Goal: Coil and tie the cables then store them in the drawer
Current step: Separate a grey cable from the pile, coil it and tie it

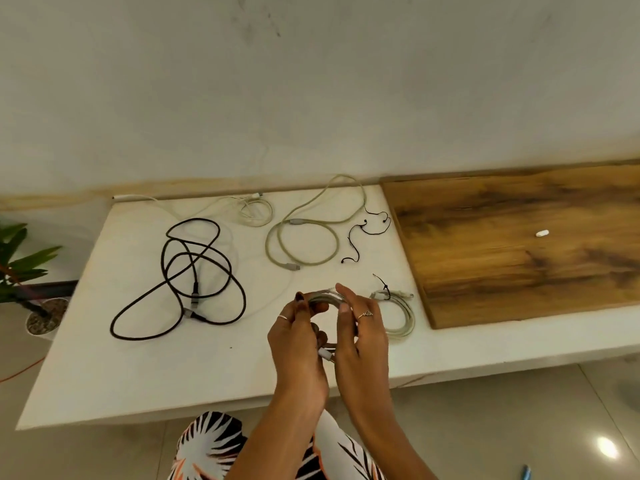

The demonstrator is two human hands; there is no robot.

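- Head view: both hands hold a grey coil (323, 295) just above the near edge of the white bench (138, 368).
- The left hand (297, 344) has its fingers curled round the coil's left side, thumb and fingertips pinching the loops at the top.
- The right hand (363, 336) grasps the coil's right side, index finger stretched up over the top of the loops; a white plug (325, 355) shows between the palms.
- Just right of the hands a white coil (401, 318) lies on the bench, bound with a black tie (382, 287).
- A loose black cable (180, 282) sprawls on the left.
- A beige cable (301, 242) lies far centre, a thin white cable (254, 211) at the far edge.
- A black string (363, 233) lies near the wooden board (519, 244) on the right.
- A small white object (542, 233) rests on the board.
- A potted plant (24, 271) stands at far left.
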